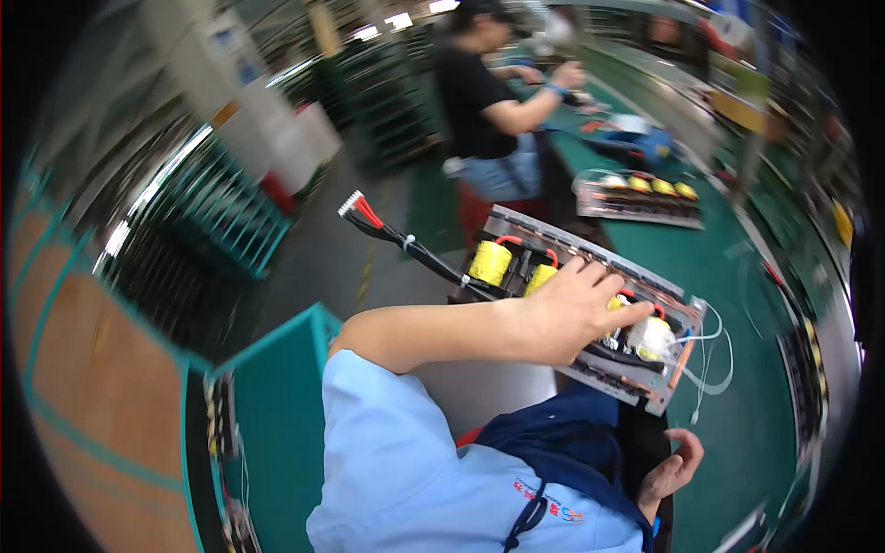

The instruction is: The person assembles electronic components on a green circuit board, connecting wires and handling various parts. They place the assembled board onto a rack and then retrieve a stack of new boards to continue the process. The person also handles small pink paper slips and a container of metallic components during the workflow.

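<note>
My left hand (579, 318) reaches across the top of a long metal-framed electronic assembly (590, 247), its fingers gripping among the yellow-wrapped coils (490, 263). The assembly lies at a slant, its far left end jutting past the bench edge over the floor. From that end sticks out a black cable bundle (415, 249) with red wires and a white connector. Thin white wires (714, 359) trail from the right end onto the bench. Below that end is my right hand (675, 465), near the bench edge, fingers loosely curled, thumb apart, with nothing in it.
A similar assembly (641, 198) sits farther along the green bench (737, 433). A co-worker in a black shirt (475, 92) sits beyond, hands over the bench. More assemblies (804, 378) line the right side. A green-framed bin (277, 415) stands at my left, by racks (221, 203).
</note>
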Demonstrator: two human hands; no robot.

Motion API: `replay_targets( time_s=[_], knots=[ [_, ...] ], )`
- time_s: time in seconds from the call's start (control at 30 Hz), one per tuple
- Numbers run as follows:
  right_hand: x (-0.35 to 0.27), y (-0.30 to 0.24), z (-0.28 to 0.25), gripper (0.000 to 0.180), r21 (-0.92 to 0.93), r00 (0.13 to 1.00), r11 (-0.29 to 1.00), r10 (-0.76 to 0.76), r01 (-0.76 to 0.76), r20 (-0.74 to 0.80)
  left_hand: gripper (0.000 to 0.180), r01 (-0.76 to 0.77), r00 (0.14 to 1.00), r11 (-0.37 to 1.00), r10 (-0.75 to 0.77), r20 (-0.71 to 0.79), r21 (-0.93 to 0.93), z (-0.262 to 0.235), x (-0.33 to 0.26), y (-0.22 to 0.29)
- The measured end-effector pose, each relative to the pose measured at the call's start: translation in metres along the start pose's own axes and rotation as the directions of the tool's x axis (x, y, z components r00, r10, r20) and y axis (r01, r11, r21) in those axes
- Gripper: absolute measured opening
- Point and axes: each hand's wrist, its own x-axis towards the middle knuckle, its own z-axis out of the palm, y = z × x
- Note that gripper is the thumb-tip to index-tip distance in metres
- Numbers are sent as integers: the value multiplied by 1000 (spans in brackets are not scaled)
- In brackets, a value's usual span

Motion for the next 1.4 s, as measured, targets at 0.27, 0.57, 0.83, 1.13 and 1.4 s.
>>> replay_targets(
  time_s=[0.27,0.57,0.83,1.13,1.4],
  knots=[
    [-6,33,81,14,90,832,928,276,-360,481,77,844,519,527,-850,90,104,-30,-192,-29],
    [-11,42,132,12,-136,584,991,113,-4,804,89,904,-50,44,-977,206,425,-16,-458,-66],
    [-30,59,137,13,-421,499,902,324,94,804,81,827,-238,-28,-922,306,562,28,-581,-111],
    [-35,45,176,12,-436,392,892,362,119,846,77,897,4,142,-950,313,419,60,-624,-105],
    [-44,55,197,13,-347,266,924,298,161,917,74,905,94,172,-973,211,389,64,-628,-103]
  ],
)
